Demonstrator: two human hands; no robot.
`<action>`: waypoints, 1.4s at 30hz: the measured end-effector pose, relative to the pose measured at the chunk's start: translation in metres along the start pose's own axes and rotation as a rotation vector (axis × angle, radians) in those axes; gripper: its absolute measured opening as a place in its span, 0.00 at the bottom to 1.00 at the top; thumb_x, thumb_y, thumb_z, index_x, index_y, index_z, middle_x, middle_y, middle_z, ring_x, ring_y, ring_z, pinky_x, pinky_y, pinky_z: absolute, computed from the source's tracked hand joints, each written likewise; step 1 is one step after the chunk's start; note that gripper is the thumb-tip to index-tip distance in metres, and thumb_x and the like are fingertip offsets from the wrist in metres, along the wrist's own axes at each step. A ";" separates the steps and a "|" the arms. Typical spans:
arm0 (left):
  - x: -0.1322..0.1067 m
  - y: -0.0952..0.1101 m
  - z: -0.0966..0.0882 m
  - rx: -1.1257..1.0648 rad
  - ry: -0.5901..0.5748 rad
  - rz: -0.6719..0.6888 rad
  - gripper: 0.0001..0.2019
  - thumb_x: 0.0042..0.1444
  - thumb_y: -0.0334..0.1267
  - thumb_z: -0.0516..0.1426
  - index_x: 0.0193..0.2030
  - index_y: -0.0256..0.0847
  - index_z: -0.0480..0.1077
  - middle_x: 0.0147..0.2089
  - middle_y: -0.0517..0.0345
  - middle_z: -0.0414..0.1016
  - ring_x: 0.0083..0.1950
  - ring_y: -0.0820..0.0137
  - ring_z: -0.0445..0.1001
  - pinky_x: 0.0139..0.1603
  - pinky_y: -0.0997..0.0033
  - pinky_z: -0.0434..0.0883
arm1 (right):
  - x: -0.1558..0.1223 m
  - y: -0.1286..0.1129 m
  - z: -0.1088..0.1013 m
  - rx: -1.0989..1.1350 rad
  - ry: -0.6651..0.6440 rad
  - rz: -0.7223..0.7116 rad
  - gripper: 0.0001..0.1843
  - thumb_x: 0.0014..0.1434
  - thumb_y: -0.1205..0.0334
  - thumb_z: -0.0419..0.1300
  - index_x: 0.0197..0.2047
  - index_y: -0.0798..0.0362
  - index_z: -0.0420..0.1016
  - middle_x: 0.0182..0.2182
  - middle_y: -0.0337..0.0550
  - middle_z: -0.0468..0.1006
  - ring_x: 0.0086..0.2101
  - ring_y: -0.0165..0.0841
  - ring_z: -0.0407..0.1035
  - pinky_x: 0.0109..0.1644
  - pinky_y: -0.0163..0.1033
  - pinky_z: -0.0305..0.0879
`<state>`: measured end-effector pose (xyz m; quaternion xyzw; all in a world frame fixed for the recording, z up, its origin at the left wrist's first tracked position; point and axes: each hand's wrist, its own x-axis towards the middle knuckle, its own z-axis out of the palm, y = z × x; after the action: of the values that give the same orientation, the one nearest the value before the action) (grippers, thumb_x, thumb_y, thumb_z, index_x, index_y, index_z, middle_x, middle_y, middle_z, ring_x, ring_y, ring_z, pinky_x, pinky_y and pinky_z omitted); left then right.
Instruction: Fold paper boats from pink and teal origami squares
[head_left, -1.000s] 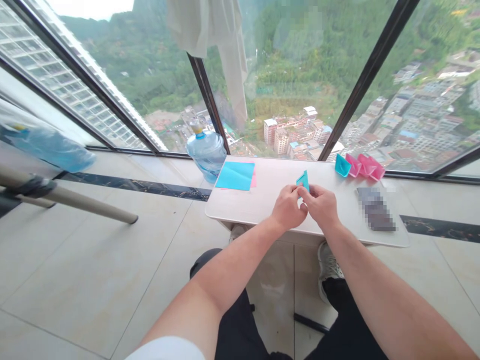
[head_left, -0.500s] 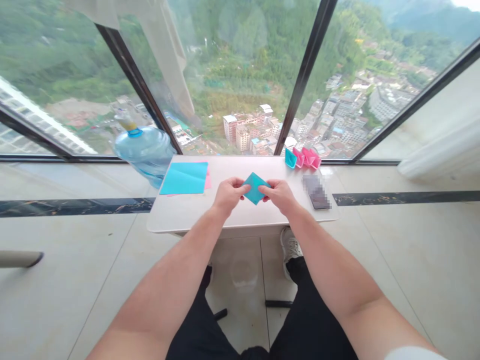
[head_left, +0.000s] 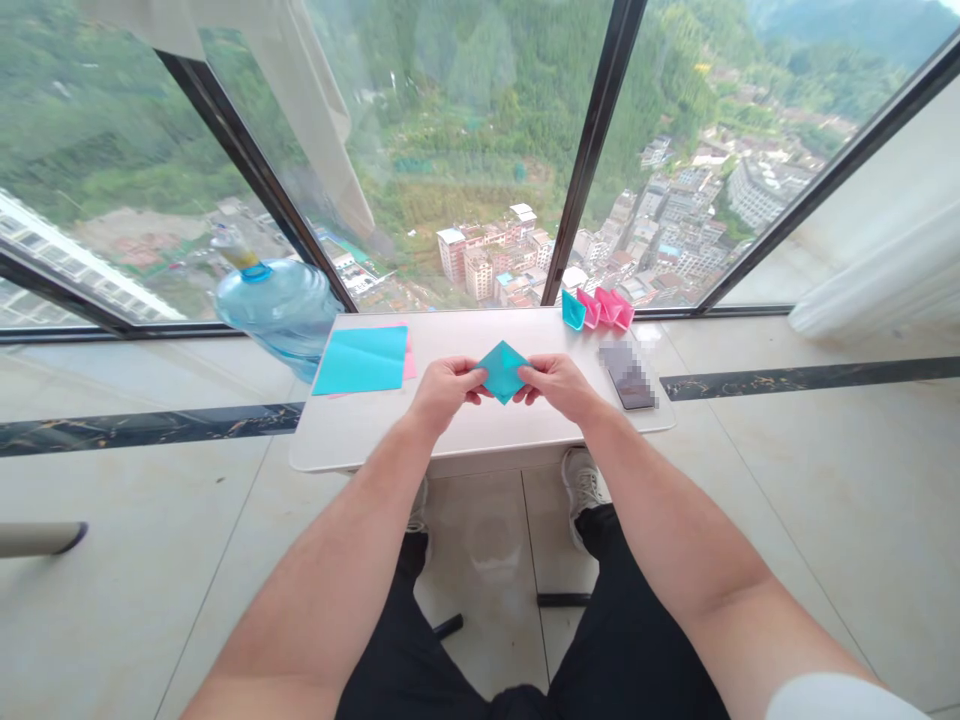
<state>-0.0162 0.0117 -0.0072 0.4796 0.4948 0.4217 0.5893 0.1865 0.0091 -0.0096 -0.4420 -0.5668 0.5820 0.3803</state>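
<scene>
A folded blue paper (head_left: 502, 374), diamond-shaped with a corner pointing towards me, is held up over the table. My left hand (head_left: 453, 384) pinches its left corner, thumb on top and fingers beneath. Its right corner is pinched in my right hand (head_left: 554, 382) the same way. Left of my hands, a flat blue sheet of paper (head_left: 361, 360) lies over a pink sheet (head_left: 409, 362). At the far right edge of the table stand a folded blue paper piece (head_left: 573, 310) and several folded pink paper pieces (head_left: 604, 309) in a row.
All this is on a small white table (head_left: 390, 430). A phone (head_left: 631, 380), partly pixelated, lies at its right end. A large water bottle (head_left: 277, 310) stands on the floor beyond the left corner. Tall windows (head_left: 480, 150) rise behind the table. My shoes (head_left: 583, 485) are under the front edge.
The view has tilted and shifted slightly. Both hands keep hold of the folded blue paper, which looks nearly the same; its fingers' grip has barely changed.
</scene>
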 end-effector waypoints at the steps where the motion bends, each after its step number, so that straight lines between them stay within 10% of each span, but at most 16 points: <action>1: 0.000 0.001 -0.001 -0.013 -0.018 -0.005 0.13 0.42 0.42 0.65 0.32 0.34 0.78 0.25 0.52 0.78 0.27 0.68 0.76 0.27 0.72 0.70 | 0.000 0.000 0.000 0.003 0.004 0.001 0.25 0.51 0.40 0.68 0.33 0.58 0.81 0.24 0.47 0.81 0.26 0.32 0.75 0.27 0.33 0.69; 18: -0.006 0.012 -0.003 -0.147 0.017 0.005 0.12 0.39 0.35 0.65 0.33 0.35 0.75 0.27 0.54 0.79 0.30 0.64 0.81 0.32 0.66 0.79 | 0.000 0.004 -0.001 0.289 0.018 -0.018 0.15 0.44 0.66 0.66 0.38 0.55 0.86 0.26 0.45 0.84 0.29 0.37 0.79 0.37 0.40 0.76; 37: -0.001 -0.001 0.005 0.101 0.157 0.201 0.15 0.41 0.40 0.68 0.35 0.38 0.71 0.28 0.63 0.74 0.27 0.73 0.73 0.25 0.73 0.72 | -0.001 0.003 0.004 0.044 0.078 -0.102 0.08 0.46 0.64 0.62 0.29 0.55 0.83 0.25 0.41 0.81 0.30 0.32 0.75 0.36 0.36 0.74; 42: 0.000 -0.003 0.004 0.172 0.156 0.221 0.14 0.43 0.42 0.67 0.35 0.37 0.76 0.30 0.59 0.77 0.28 0.73 0.72 0.29 0.72 0.72 | 0.002 0.007 0.011 0.010 0.193 -0.155 0.20 0.48 0.55 0.69 0.45 0.53 0.80 0.31 0.40 0.82 0.29 0.30 0.73 0.35 0.37 0.73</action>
<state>-0.0122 0.0103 -0.0100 0.5458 0.5173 0.4761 0.4560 0.1755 0.0068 -0.0166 -0.4489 -0.5571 0.5083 0.4793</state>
